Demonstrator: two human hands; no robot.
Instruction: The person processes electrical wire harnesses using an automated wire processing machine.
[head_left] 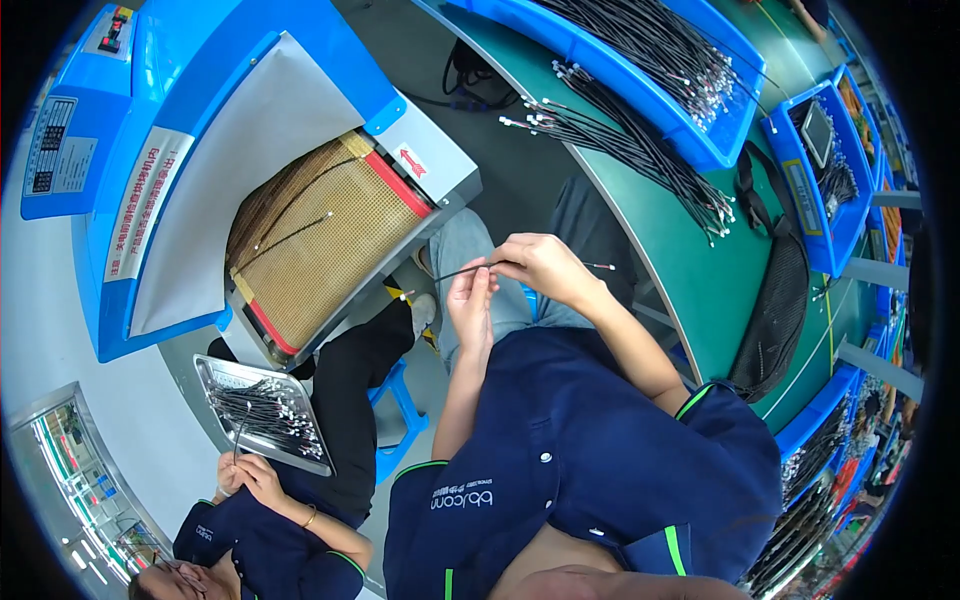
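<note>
A short black cable (456, 273) with small white connectors on its ends is stretched between my two hands, above my lap. My left hand (470, 305) pinches it near the middle with fingertips pointing up. Close beside, to the right, my right hand (545, 268) grips the same cable from above between thumb and fingers. One connector end sticks out past the right hand, and the other hangs to the left of the left hand. What lies right between the fingertips is too small to tell.
A blue machine (350, 70) with a mesh conveyor belt (330, 235) carrying cables stands ahead left. To the right, a green table (690, 290) bears loose black cables (640, 150), a blue bin (725, 150) and a black bag (775, 320). A co-worker (270, 540) sits left by a metal tray (213, 372).
</note>
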